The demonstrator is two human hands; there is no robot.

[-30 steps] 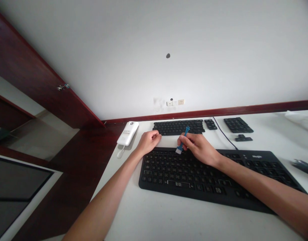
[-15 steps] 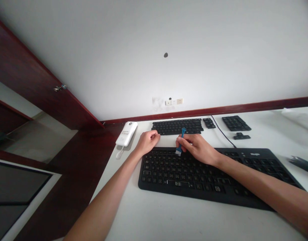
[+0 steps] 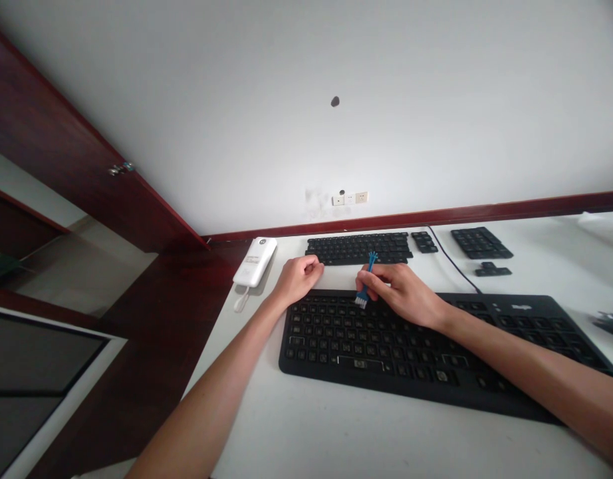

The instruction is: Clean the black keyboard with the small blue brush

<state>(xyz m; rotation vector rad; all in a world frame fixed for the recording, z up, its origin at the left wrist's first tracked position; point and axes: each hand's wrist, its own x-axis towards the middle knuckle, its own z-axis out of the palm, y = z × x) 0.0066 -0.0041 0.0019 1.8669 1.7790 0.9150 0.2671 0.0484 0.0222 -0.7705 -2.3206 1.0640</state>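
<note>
A blue brush (image 3: 371,262) with pale bristles is pinched in my right hand (image 3: 399,291). It slants with its bristles down at the top rows of a black keyboard (image 3: 331,379); whether they touch cannot be made out. The keyboard's keycaps are off, leaving bare key sockets showing. My left hand (image 3: 297,278) is curled into a loose fist at the keyboard's upper left corner, with nothing visible in it. Part of the keyboard's right half is covered by my right forearm.
Behind the keyboard lie the removed keycaps (image 3: 356,247), a small key block (image 3: 425,242), the number-pad keys (image 3: 481,242) and the arrow keys (image 3: 492,269). A black cable (image 3: 453,265) runs back between them. A white power bank (image 3: 255,262) with a strap lies left. Dark tools (image 3: 610,324) sit at far right.
The whole view has shifted slightly, so the desk items appear a little farther right. Both hands keep nearly the same places over the keyboard, with the brush still held.
</note>
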